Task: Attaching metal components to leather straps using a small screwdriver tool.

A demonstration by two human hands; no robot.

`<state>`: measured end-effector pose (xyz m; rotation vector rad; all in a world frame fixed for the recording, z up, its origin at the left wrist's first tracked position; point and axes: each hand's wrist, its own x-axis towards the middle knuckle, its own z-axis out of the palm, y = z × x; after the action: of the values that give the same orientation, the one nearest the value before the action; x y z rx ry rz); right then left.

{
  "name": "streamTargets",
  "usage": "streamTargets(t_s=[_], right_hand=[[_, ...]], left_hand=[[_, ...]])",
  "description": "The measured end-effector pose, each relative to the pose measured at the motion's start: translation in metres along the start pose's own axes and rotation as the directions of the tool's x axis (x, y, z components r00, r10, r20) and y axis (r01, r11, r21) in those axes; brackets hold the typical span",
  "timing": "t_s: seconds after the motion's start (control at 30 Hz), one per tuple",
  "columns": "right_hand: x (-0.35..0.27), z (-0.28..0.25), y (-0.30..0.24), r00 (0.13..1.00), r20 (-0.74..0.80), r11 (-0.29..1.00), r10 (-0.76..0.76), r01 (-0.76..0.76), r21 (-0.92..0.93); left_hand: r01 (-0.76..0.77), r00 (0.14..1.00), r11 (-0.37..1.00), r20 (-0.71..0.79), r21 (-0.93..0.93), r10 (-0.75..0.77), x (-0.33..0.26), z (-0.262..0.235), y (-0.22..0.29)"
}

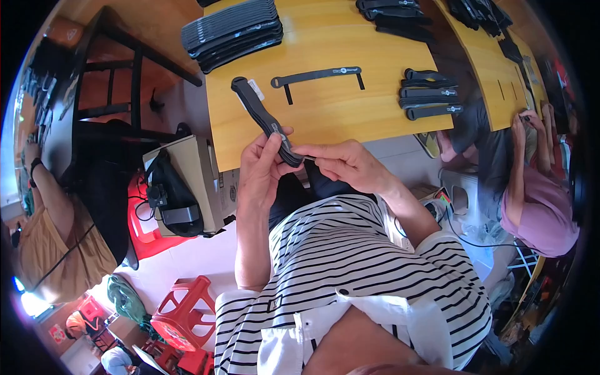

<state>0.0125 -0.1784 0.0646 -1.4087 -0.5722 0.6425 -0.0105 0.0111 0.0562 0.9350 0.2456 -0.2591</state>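
My left hand [259,162] is closed round a small stack of black straps [257,107], its thumb pressed on the pale print. The stack slants up and left over the table's near edge, its rounded, slotted ends at the top. A white label shows beside it. At the lower end of the stack, my right hand [350,164] pinches its fingertips round a small dark piece too hidden to name. Beyond my hands, a single black strap [317,76] lies flat on the yellow table [350,119], with two short black strips pointing toward me from under it.
A big pile of black straps [232,34] sits at the table's far left; smaller stacks [429,95] lie at right. A cardboard box [209,169] with a black bag [176,194] stands left. A red stool [186,312] is lower left. Co-workers sit on both sides.
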Motion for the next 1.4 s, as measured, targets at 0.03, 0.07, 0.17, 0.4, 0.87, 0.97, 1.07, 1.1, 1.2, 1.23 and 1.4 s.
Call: streamTargets(t_s=[0.03, 0.07, 0.17, 0.4, 0.87, 0.97, 1.07, 1.1, 1.2, 1.23, 1.4], right_hand=[[0.0, 0.001, -0.003, 1.0, 0.002, 1.0, 0.001, -0.001, 0.0], [0.001, 0.003, -0.009, 1.0, -0.021, 0.997, 0.01, -0.011, -0.079], [0.001, 0.008, -0.008, 0.998, -0.054, 0.981, -0.036, 0.025, -0.194], [0.001, -0.002, -0.002, 0.947, 0.156, 0.799, 0.28, -0.32, 0.509], [-0.001, 0.017, 0.004, 0.952, -0.149, 0.806, -0.269, 0.137, -0.576], [-0.003, 0.012, 0.008, 0.987, -0.131, 0.938, -0.095, 0.045, -0.345], [-0.003, 0.009, 0.012, 0.991, -0.046, 0.934, 0.123, -0.1, 0.343], [-0.004, 0.005, 0.006, 0.976, 0.034, 0.868, 0.217, -0.209, 0.45], [-0.004, -0.004, -0.002, 0.932, 0.169, 0.703, 0.321, -0.354, 0.617], [-0.004, -0.005, -0.003, 0.916, 0.223, 0.626, 0.333, -0.391, 0.675], [-0.009, 0.007, 0.001, 0.943, 0.112, 0.811, 0.314, -0.328, 0.484]], left_hand=[[-0.005, 1.0, 1.0, -0.006, -0.008, 0.005, 0.0, 0.0, 0.001], [-0.009, 1.0, 1.0, -0.012, -0.017, 0.009, 0.0, 0.0, 0.002], [-0.02, 1.0, 0.994, -0.011, 0.108, 0.021, -0.005, 0.0, 0.009], [0.025, 0.993, 1.0, 0.114, 0.01, -0.026, -0.002, -0.008, 0.009], [0.062, 0.997, 0.993, -0.044, 0.096, -0.058, -0.002, 0.0, 0.009], [0.059, 0.998, 0.994, -0.043, 0.097, -0.055, -0.001, 0.002, 0.007], [0.065, 0.997, 0.994, 0.026, 0.084, -0.067, -0.002, 0.001, 0.008], [0.066, 0.997, 0.994, 0.026, 0.085, -0.069, -0.002, 0.001, 0.008], [0.03, 0.997, 0.995, 0.07, 0.1, -0.037, 0.0, -0.001, 0.006], [0.031, 0.995, 0.996, 0.09, 0.084, -0.038, 0.0, -0.001, 0.006], [0.035, 0.994, 0.998, 0.104, 0.052, -0.04, -0.001, 0.0, 0.005]])
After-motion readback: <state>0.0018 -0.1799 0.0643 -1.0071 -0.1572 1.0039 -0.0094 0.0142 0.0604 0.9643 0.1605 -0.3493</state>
